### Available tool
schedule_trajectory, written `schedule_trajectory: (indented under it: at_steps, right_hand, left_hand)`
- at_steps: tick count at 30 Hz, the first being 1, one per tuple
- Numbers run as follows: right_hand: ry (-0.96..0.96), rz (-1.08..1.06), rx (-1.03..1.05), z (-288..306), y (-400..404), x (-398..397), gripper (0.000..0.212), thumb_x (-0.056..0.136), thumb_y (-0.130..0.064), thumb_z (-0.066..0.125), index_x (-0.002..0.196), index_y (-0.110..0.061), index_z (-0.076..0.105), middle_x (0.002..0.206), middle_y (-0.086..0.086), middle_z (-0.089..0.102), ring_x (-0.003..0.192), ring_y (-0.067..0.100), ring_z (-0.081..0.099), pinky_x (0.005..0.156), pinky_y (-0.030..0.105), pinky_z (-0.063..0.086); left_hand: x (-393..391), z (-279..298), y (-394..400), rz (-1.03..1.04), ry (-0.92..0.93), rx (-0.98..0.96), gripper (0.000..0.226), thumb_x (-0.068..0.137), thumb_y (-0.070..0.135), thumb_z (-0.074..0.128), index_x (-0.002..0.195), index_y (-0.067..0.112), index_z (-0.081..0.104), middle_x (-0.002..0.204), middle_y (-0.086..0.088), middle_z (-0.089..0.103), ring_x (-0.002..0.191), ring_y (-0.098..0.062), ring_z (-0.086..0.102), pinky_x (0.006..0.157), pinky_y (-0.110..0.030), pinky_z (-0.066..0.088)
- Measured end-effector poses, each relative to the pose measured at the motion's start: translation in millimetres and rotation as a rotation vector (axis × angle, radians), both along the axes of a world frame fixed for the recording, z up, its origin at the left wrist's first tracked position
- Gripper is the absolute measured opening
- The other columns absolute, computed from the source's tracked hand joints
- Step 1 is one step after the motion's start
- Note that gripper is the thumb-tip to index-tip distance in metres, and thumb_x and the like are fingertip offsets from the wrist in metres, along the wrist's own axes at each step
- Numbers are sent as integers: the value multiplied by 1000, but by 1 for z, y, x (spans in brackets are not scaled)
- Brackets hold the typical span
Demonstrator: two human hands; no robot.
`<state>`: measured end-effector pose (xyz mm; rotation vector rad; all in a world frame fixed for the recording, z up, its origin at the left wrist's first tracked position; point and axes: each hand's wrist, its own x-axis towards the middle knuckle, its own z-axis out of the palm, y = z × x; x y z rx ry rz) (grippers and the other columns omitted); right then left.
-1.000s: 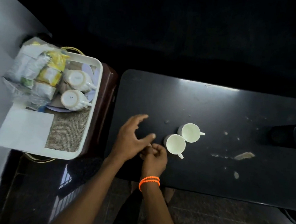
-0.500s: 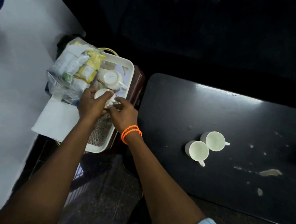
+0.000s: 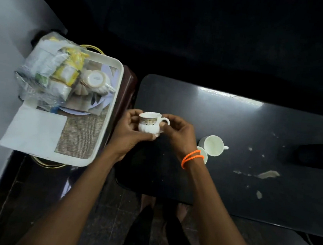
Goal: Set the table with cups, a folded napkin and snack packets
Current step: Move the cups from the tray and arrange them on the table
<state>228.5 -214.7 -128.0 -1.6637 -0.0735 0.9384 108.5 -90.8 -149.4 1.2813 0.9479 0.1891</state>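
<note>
- lying under dim light, a dark table (image 3: 236, 117) shows pale smears; a white tray (image 3: 106, 117) sits just beside its left edge.
- two white cups (image 3: 212, 145) stand right of the hands, bare tabletop beyond.
- left hand (image 3: 128, 131) and right hand (image 3: 179, 133) together grip a patterned cup (image 3: 149, 122), upright above the table's left end.
- snack packets (image 3: 49, 72), napkin (image 3: 33, 129) and another cup (image 3: 96, 80) remain in the tray.

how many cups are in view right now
4: a patterned cup held in both hands, two plain white cups on the black table, one upside down in the tray. Packets may hide more.
</note>
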Motion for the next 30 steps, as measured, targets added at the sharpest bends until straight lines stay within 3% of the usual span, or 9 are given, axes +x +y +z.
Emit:
schedule_trajectory:
  at_steps: [2, 5, 9, 12, 17, 21, 25, 30]
  right_hand:
    - [-119, 143, -124, -2, -17, 25, 23, 90, 10, 66, 112, 7, 73, 111, 25, 76, 94, 19, 68, 95, 40, 58]
    - [-356, 403, -359, -3, -32, 57, 19, 87, 2, 72, 104, -3, 79, 97, 13, 79, 81, 2, 69, 81, 19, 55]
    - [-626, 685, -653, -14, -38, 81, 21, 84, -17, 76, 105, -18, 81, 105, 9, 80, 103, 30, 71, 97, 40, 54]
    - [-773, 797, -747, -25, -44, 85, 21, 85, -28, 76, 106, -27, 79, 109, 1, 79, 109, 29, 69, 103, 39, 38]
    - [-804, 771, -758, -35, -57, 92, 22, 83, -20, 79, 103, -28, 79, 109, -1, 79, 107, 29, 68, 101, 40, 36]
    - [-763, 760, -740, -39, -62, 92, 29, 82, -7, 78, 104, -25, 80, 108, 2, 80, 104, 31, 69, 104, 41, 46]
    - [-756, 758, -728, -39, -64, 90, 28, 82, -6, 78, 103, -25, 81, 104, 3, 81, 101, 31, 70, 104, 43, 49]
    - [-767, 786, -750, -35, -64, 90, 29, 81, -4, 78, 102, -24, 81, 104, 1, 80, 101, 29, 70, 103, 44, 50]
  left_hand:
    - [18, -12, -19, -103, 51, 61, 89, 47, 10, 96, 127, 22, 59, 123, -3, 71, 111, -19, 73, 86, -29, 61]
    - [42, -28, -45, -199, 156, 262, 90, 52, 14, 98, 134, 21, 61, 128, -4, 65, 114, -20, 68, 97, -34, 57]
    - [54, -41, -71, -219, 203, 485, 89, 56, 16, 99, 138, 17, 63, 126, -12, 59, 112, -23, 61, 91, -16, 40]
    - [55, -45, -85, -226, 139, 584, 79, 61, 14, 97, 133, 6, 65, 120, -19, 58, 104, -29, 63, 86, -12, 38]
    - [56, -47, -98, -279, 123, 694, 72, 72, 21, 95, 134, 5, 63, 120, -20, 57, 106, -32, 65, 87, -22, 45]
    - [51, -52, -101, -341, 119, 706, 76, 69, 17, 96, 136, 7, 61, 123, -17, 57, 109, -30, 65, 91, -23, 49]
    - [47, -56, -104, -359, 125, 701, 70, 71, 15, 92, 135, 12, 63, 122, -12, 55, 107, -26, 65, 90, -34, 55]
    - [45, -59, -105, -386, 136, 679, 69, 71, 12, 90, 135, 15, 62, 123, -11, 54, 107, -24, 63, 89, -23, 50]
